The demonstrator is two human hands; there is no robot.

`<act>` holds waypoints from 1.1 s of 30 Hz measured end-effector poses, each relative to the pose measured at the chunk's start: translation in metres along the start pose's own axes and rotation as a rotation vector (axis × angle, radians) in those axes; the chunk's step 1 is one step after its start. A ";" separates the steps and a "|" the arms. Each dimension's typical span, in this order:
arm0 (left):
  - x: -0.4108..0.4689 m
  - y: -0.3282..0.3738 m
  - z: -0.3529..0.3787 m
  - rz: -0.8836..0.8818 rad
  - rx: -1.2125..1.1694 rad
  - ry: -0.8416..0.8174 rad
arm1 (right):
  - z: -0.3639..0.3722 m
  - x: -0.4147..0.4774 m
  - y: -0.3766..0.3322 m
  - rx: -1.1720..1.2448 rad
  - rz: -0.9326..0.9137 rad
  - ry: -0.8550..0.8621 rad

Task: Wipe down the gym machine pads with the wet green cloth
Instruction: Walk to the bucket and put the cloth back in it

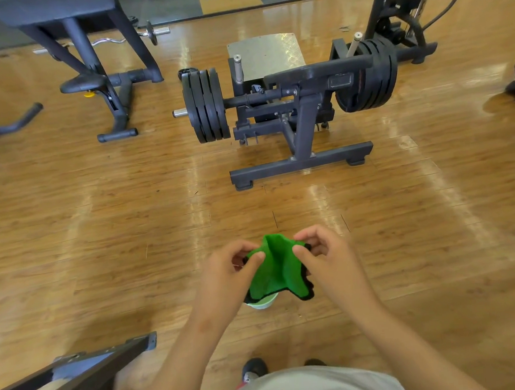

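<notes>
grey shirt hem (312, 386) and one dark shoe toe (253, 368) are noted nearest the lens, above the wood floor (131, 234). a dark metal frame (79, 371) is seen at lower left. both forearms are extended forward. the green cloth (275, 272) is held up between the hands, well apart from any pad. its upper left edge is pinched by the left hand (234, 266) and its upper right edge by the right hand (324, 251), with fingers (299, 249) clamped on fabric on both sides. the cloth hangs creased, just above a pale bowl (263, 302) on the floor; wetness cannot be told. farther off, a plate-loaded machine (299, 106) with a black pad (317, 68) is recorded. a larger dark pad (54, 8) is noted at upper left. judged: cloth readied only; no pad is contacted, so all wiping appears left to do.
</notes>
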State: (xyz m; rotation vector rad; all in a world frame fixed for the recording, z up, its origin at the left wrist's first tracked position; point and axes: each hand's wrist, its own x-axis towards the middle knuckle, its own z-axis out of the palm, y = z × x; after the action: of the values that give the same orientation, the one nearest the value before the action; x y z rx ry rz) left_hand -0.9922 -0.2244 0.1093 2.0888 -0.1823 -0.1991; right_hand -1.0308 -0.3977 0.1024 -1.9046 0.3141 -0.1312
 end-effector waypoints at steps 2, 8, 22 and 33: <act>-0.003 0.008 0.005 0.006 -0.051 0.000 | 0.006 -0.005 -0.005 -0.015 -0.037 -0.032; -0.007 0.014 0.011 0.022 -0.126 -0.016 | 0.014 -0.007 -0.007 0.065 -0.012 -0.066; 0.002 0.007 0.008 0.042 -0.237 -0.035 | -0.017 0.003 -0.022 0.267 -0.010 -0.108; 0.013 0.000 -0.009 -0.195 -0.868 -0.208 | -0.004 0.017 0.017 0.453 0.246 -0.498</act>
State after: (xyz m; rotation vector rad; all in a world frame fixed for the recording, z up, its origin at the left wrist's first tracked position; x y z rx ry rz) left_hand -0.9777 -0.2193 0.1127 1.2162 -0.0039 -0.5130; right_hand -1.0177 -0.4117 0.0867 -1.3783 0.1575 0.4016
